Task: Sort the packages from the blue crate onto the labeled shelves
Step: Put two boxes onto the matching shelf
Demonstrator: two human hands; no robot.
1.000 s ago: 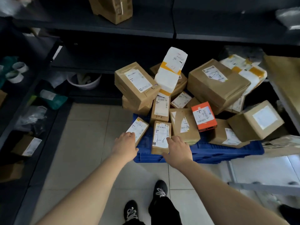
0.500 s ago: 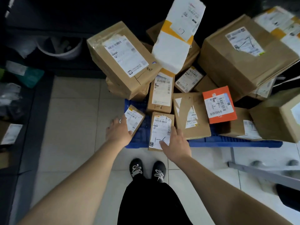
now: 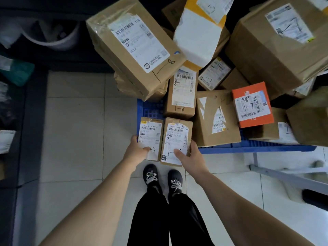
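The blue crate (image 3: 257, 146) sits on the tiled floor (image 3: 74, 132), heaped with brown cardboard packages: a large box marked 1-8 (image 3: 134, 45) leans at its left, a white and yellow mailer (image 3: 198, 36) stands behind, and an orange box marked 1-7 (image 3: 252, 105) lies among the rest. At the crate's near left corner, two small packages lie side by side, their near ends past the rim. The left grip (image 3: 137, 148) holds the package marked 1-7 (image 3: 151, 132), thumb on its label; the right grip (image 3: 190, 155) holds the package marked 1-6 (image 3: 177, 135) likewise.
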